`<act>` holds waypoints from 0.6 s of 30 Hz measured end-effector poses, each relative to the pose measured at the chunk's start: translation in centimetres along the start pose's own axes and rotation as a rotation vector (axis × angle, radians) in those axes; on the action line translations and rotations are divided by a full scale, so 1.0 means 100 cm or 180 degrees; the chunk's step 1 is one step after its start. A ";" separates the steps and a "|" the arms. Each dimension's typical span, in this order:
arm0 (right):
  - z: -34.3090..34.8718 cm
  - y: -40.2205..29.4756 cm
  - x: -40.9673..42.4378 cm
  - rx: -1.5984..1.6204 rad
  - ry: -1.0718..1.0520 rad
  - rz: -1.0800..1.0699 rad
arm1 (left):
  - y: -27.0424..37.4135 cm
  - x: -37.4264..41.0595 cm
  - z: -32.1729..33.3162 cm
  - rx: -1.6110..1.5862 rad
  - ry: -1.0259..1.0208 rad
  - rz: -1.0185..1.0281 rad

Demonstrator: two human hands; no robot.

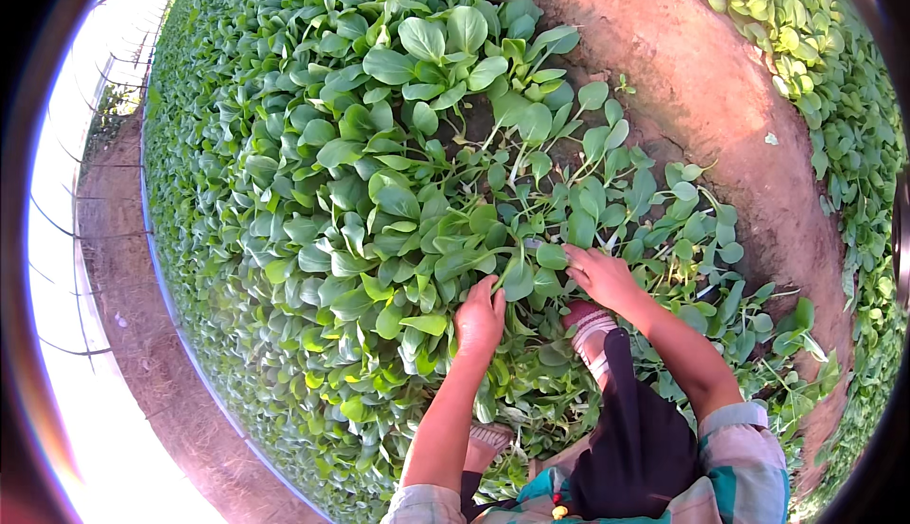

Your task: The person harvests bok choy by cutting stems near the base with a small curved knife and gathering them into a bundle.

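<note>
My left hand [480,316] reaches into a dense bed of leafy greens, bok choy by the look of them. Its fingers and thumb are closed around the stem of one leafy plant [518,279]. To the right, my right hand [603,278] is bent low among the leaves, with its fingertips partly hidden behind a round leaf [552,256]. Just left of those fingers, a narrow greyish strip [532,243] like a blade shows between the leaves; whether my hand holds it is not clear. Beyond my hands lie loose, flattened greens [590,200] with pale stems.
My shoe [590,321] stands among the plants below my right hand, my other shoe [490,436] lower left. A bare soil path [718,111] curves along the right, with another bed of greens [853,126] beyond. Hoops and pale sheeting [60,239] border the far left.
</note>
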State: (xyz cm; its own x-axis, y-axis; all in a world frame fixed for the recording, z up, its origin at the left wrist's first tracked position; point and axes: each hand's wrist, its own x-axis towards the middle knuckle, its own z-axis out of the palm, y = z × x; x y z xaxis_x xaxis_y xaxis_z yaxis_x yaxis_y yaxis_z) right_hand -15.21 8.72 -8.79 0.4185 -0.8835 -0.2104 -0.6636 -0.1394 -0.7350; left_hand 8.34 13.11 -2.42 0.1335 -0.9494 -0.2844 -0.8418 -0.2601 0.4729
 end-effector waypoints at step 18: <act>-0.052 -0.032 -0.023 0.3859 -0.0508 0.1619 | 0.062 -0.045 -0.069 -0.1104 0.0123 -0.0284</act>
State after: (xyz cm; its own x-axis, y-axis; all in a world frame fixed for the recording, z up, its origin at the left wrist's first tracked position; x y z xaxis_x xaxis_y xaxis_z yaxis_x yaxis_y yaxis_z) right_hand -17.29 8.91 -2.58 0.4128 -0.6444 -0.6437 0.1687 0.7486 -0.6413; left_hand 6.16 14.59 7.55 0.2237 -0.9244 -0.3088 -0.5993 -0.3803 0.7044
